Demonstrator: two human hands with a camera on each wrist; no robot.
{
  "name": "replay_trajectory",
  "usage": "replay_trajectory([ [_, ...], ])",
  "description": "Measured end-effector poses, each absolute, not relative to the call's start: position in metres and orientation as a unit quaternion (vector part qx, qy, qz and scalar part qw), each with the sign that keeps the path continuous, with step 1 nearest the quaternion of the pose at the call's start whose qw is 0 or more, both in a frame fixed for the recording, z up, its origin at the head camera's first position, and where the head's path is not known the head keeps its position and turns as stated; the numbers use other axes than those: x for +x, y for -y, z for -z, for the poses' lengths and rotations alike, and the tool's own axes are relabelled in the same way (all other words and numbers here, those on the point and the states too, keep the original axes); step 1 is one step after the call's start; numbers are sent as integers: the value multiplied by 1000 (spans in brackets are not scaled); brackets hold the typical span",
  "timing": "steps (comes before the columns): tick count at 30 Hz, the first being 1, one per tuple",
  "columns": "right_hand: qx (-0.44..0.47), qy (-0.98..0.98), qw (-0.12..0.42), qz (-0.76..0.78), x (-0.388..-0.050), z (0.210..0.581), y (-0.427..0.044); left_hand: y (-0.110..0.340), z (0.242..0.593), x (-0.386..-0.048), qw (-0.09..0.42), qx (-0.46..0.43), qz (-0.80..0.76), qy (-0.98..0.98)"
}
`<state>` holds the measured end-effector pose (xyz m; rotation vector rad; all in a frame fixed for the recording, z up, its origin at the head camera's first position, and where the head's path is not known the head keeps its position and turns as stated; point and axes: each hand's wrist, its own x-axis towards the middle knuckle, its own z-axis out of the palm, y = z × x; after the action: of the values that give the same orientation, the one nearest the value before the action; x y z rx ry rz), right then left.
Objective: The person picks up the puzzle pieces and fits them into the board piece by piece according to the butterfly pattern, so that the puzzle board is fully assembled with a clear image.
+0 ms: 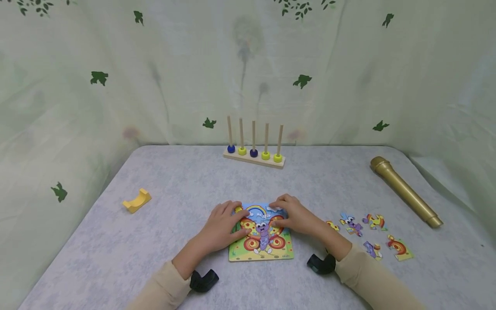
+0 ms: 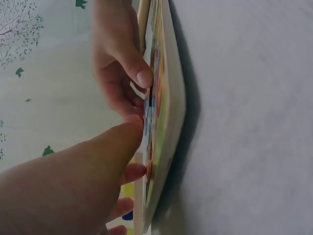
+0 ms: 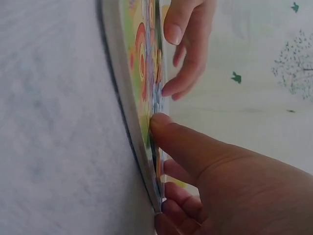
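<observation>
A jigsaw puzzle board [image 1: 265, 247] with a smiling purple butterfly, red-and-yellow wings and a rainbow lies flat in front of me. My left hand [image 1: 222, 226] rests over its left side; the thumb and index finger touch the picture, and the other fingers lie along the upper left edge. On the right side my right hand [image 1: 296, 215] touches the upper wing area with its thumb, its fingers bent over the top right corner. In the right wrist view, this thumb [image 3: 168, 129] presses on the board's face. Some pieces sit slightly raised. Both hands hide parts of the puzzle.
Several loose puzzle pieces [image 1: 399, 247] lie to the right, partly behind the right forearm. Farther right is a gold microphone-shaped tube [image 1: 407, 191]. A wooden peg stand [image 1: 254, 159] with blue and yellow beads stands at the back. A yellow curved block [image 1: 137, 201] lies left.
</observation>
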<state>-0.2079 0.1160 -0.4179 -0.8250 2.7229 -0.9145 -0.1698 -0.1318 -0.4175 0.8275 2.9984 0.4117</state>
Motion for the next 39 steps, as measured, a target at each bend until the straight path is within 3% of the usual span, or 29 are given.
replay_trajectory([
  [11,-291,-912,63,283,-210,417,-116,110,417,-173,38,350,-123,-928],
  [26,-313,-915,76,244,-211,421,-120,109,413,-168,29,356,-88,-930],
  [39,-299,-922,85,230,-210,419,-118,155,413,-153,52,255,-160,-952],
])
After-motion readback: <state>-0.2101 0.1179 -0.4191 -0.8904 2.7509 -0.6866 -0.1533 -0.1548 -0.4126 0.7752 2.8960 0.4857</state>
